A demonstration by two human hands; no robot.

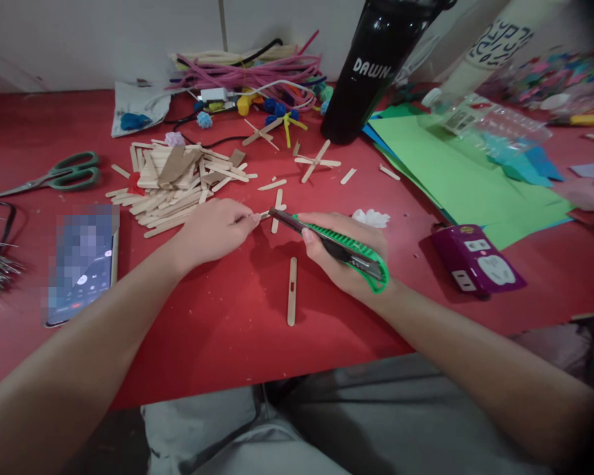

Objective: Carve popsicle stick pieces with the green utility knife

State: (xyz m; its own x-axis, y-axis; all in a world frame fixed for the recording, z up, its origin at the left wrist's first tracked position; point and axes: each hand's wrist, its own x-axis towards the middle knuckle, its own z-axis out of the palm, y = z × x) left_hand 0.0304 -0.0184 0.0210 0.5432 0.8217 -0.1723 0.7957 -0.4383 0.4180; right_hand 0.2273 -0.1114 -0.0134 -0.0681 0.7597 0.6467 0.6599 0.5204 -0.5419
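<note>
My left hand [220, 227] is closed in a pinch on the end of a wooden craft stick [264, 215]. This stick meets another craft stick [278, 199] in a cross; whether the two are joined I cannot tell. In my right hand [346, 254] is a green box cutter [349, 243], its front end over the crossed sticks. How far its blade is out cannot be made out. Nearer to me, a single craft stick [292, 293] with a small slot in its middle lies on the red tabletop [218, 330].
Beyond my left hand lies a pile of craft sticks [163, 178]. Scissors [69, 173] and a phone [84, 264] are at the left. A black bottle [376, 66] stands behind, green paper sheets [450, 165] and a purple box [475, 260] lie right. Another stick cross [317, 161] is farther back.
</note>
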